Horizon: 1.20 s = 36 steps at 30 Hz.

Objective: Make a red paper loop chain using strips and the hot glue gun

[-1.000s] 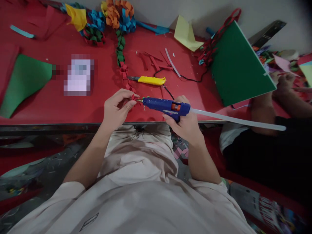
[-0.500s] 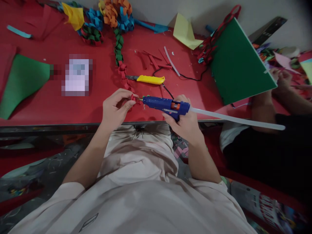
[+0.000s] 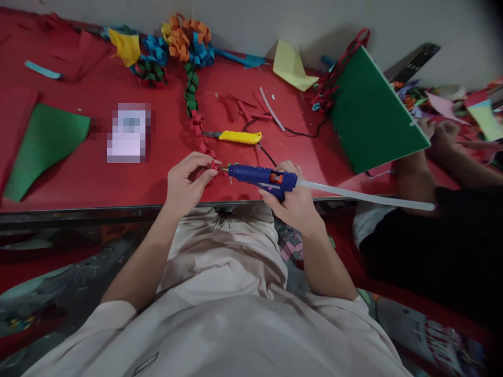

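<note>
My left hand (image 3: pixel 189 180) pinches a red paper strip (image 3: pixel 214 165) at the near end of a paper chain (image 3: pixel 192 86). The chain runs away from me, red links first, then green, toward a heap of orange and blue links (image 3: pixel 184 39). In my right hand (image 3: pixel 299 201) is a blue glue gun (image 3: pixel 251 175), its metal nozzle at the red strip by my left fingertips. Whether nozzle and paper touch, I cannot tell. A long translucent glue stick (image 3: pixel 369 198) sticks out of the gun's back. Just beyond lies a yellow utility knife (image 3: pixel 240 137).
Red strips (image 3: pixel 247 109) and a loose glue stick (image 3: pixel 272 109) lie past the knife, near a black cord. A green board (image 3: pixel 377 112) leans at right, beside a co-worker's hands (image 3: pixel 442 133). Green paper (image 3: pixel 47 149) and a blurred-out pale rectangle (image 3: pixel 128 135) are at left.
The view has shifted slightly, so the table sits lower in the picture. The glue gun's nozzle is nearer my left fingertips; both hands keep their grip.
</note>
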Motion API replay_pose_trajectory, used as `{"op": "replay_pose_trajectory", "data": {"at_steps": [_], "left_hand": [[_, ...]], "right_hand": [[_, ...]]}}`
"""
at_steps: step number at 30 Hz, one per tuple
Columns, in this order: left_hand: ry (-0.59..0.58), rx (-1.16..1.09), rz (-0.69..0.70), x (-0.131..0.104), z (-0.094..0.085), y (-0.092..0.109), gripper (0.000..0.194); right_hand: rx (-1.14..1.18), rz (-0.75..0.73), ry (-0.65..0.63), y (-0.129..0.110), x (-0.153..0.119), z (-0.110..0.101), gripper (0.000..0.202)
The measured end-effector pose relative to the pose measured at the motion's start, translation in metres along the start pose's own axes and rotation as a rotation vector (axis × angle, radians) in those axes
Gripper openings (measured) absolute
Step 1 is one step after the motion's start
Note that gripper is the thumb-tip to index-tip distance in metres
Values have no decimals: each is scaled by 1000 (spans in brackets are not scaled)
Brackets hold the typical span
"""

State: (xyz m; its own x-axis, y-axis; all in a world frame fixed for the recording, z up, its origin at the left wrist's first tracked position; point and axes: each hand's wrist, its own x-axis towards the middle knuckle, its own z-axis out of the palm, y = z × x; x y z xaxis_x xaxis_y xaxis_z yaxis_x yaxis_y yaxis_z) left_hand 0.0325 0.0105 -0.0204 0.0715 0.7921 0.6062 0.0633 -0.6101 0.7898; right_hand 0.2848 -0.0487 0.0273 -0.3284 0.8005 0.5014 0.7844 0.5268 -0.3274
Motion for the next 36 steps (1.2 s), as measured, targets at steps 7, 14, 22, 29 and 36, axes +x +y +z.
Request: {"op": "replay_pose_trajectory", "data": {"at_steps": [7, 14, 22, 29, 36], "left_hand": [[-10, 2, -19, 1, -1, 2, 20], [-35, 13, -63, 0, -2, 2, 22], [-23, 45, -52, 1, -1, 3, 26], [6, 101, -10, -2, -3, -2, 12], [30, 93, -8, -3, -2, -5, 10]], "right_hand": [[-19, 5, -17, -2, 2, -2, 26], [34, 23, 5, 1, -3, 5, 22], [41, 26, 9, 2, -5, 5, 23], [131, 156, 51, 16, -20, -1, 26], [80, 311, 111, 85, -37, -26, 36]]}}
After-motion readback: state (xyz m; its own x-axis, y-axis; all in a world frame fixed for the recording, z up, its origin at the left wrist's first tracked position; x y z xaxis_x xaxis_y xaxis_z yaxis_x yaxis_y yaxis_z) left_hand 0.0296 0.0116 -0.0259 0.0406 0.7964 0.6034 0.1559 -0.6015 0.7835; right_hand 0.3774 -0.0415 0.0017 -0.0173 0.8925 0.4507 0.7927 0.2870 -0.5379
